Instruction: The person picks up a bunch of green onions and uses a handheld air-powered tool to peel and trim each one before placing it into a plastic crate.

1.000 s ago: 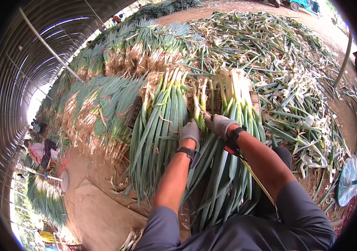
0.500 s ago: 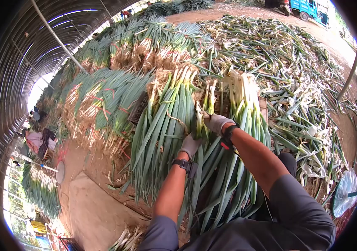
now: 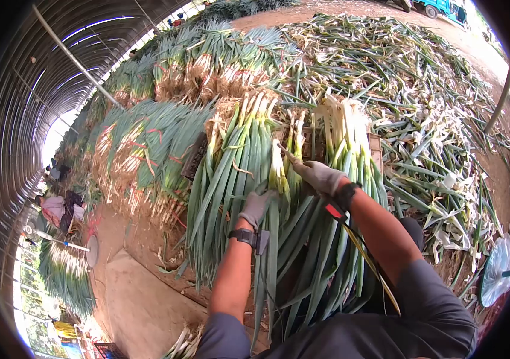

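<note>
My left hand [image 3: 256, 207], in a grey glove, is closed around the green part of one large green onion [image 3: 277, 169], its pale stem pointing away from me. To its right, my gloved right hand [image 3: 322, 176] is closed with a thin brownish strip [image 3: 291, 154] sticking out past the fingers. A long yellowed leaf [image 3: 367, 258] trails below my right wrist; where its upper end goes is hidden. Unbundled green onions [image 3: 249, 137] lie to the left, and a paler-stemmed pile [image 3: 347, 128] lies to the right.
A crate [image 3: 376, 149] shows beneath the onions. Stripped leaves [image 3: 410, 113] heap up on the right. Tied bundles [image 3: 141, 143] fill the left and back. A scale-like stand [image 3: 63, 239], a metal pole [image 3: 75, 54] and a blue vehicle [image 3: 437, 7] stand farther off.
My right hand has moved right and slightly toward me, away from the onion stem. My left hand has shifted slightly left with the onion. The yellowed leaf now hangs plainly below my right wrist.
</note>
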`<act>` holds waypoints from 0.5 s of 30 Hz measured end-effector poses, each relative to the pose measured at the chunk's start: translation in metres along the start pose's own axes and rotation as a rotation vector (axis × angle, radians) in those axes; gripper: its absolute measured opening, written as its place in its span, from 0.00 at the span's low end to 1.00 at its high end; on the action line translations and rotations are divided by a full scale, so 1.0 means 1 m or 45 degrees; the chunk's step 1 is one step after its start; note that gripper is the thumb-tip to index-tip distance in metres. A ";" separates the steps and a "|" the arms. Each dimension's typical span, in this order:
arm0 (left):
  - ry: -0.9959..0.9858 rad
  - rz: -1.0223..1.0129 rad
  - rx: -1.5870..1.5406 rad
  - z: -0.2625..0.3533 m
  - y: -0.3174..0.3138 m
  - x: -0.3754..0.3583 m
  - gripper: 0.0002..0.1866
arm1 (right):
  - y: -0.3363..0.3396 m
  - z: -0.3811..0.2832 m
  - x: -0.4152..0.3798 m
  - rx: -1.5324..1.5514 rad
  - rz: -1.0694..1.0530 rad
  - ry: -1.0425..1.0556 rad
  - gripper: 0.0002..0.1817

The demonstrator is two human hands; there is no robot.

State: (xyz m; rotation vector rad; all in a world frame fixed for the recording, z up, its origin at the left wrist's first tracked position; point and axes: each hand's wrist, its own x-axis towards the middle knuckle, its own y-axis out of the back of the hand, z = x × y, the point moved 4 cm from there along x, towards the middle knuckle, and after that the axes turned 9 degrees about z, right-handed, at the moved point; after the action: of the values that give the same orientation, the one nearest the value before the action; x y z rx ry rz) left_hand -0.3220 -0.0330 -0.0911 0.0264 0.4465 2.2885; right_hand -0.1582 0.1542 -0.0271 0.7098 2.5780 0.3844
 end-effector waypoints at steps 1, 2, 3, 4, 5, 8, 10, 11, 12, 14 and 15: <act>0.051 0.008 -0.058 0.031 0.001 -0.007 0.28 | 0.017 -0.022 -0.035 0.046 0.027 -0.061 0.36; 0.103 0.011 -0.113 0.051 0.000 -0.007 0.29 | 0.021 -0.014 -0.042 0.125 0.019 -0.026 0.36; 0.059 0.027 -0.245 0.052 0.000 0.006 0.36 | 0.029 -0.002 -0.048 0.208 0.017 0.010 0.36; 0.007 -0.045 -0.220 0.054 0.003 0.032 0.40 | 0.036 0.008 -0.056 0.296 0.016 0.039 0.37; -0.032 -0.061 -0.235 0.084 0.003 0.036 0.39 | 0.050 -0.004 -0.082 0.298 -0.069 -0.047 0.36; -0.254 -0.010 -0.058 0.191 -0.015 0.045 0.37 | 0.074 0.009 -0.101 0.541 -0.032 -0.069 0.33; -0.231 -0.023 0.001 0.234 -0.025 0.067 0.35 | 0.091 0.051 -0.075 0.542 0.087 -0.220 0.29; -0.322 -0.015 0.129 0.241 -0.033 0.087 0.32 | 0.096 0.060 -0.069 0.664 0.214 -0.201 0.33; -0.252 -0.041 0.087 0.236 -0.041 0.097 0.31 | 0.103 0.067 -0.064 0.781 0.344 -0.174 0.39; -0.109 -0.088 0.012 0.247 -0.067 0.092 0.30 | 0.115 0.077 -0.060 0.844 0.388 -0.196 0.37; -0.179 -0.039 0.153 0.252 -0.083 0.083 0.30 | 0.118 0.080 -0.060 0.861 0.379 -0.189 0.37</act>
State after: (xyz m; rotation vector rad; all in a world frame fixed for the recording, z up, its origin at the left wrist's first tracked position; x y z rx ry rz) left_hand -0.2806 0.1567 0.1086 0.2372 0.5063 2.2099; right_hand -0.0246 0.2318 -0.0331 1.2985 2.4453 -0.4705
